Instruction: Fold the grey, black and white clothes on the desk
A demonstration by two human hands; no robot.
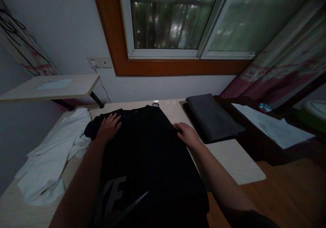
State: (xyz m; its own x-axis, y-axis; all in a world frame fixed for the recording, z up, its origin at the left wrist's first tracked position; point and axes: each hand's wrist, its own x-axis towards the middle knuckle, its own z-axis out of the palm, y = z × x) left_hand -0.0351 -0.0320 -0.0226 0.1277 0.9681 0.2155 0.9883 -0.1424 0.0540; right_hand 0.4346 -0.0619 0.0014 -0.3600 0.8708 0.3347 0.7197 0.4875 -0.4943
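Observation:
A black T-shirt [150, 153] lies spread on the pale table, its collar toward the window and a grey printed logo near me. My left hand [110, 126] rests flat on its upper left part, fingers spread, close to the sleeve that sticks out on that side. At the shirt's right edge is my right hand [187, 134], with thumb and fingers closed on the cloth there. No sleeve shows spread out on the right side. The lower end of the shirt runs out of view.
Crumpled white clothing [54, 156] lies left on the table [234, 160]. A small raised shelf [84, 85] stands behind it. A dark grey folded item [214, 116] lies at the right. Beyond is a dark surface with a white sheet [275, 126]. The window wall borders the back.

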